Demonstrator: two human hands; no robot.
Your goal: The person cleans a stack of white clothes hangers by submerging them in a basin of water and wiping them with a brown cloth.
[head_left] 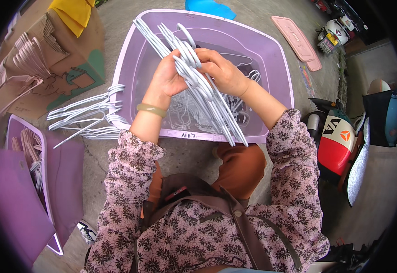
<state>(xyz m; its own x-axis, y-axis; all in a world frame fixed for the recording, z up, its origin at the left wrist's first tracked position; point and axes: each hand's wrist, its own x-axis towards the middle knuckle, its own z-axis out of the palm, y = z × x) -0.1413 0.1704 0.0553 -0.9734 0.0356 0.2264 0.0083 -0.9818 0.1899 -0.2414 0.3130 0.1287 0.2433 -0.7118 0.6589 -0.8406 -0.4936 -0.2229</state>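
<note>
Across near edge of purple tub [271, 57], white hangers [210, 104]; left hand [169, 75], right hand [223, 71] curled round them, probably keeping bundle aligned

Grey floor [112, 29], purple tub [241, 36], apparently a pink lid [293, 40]

Probably a yard: concrete ground [253, 10], scooter [337, 142].

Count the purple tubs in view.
2: a large tub beneath the held white hangers, and a second tub at lower left, its opening partly covered. Others may be hidden.
</note>
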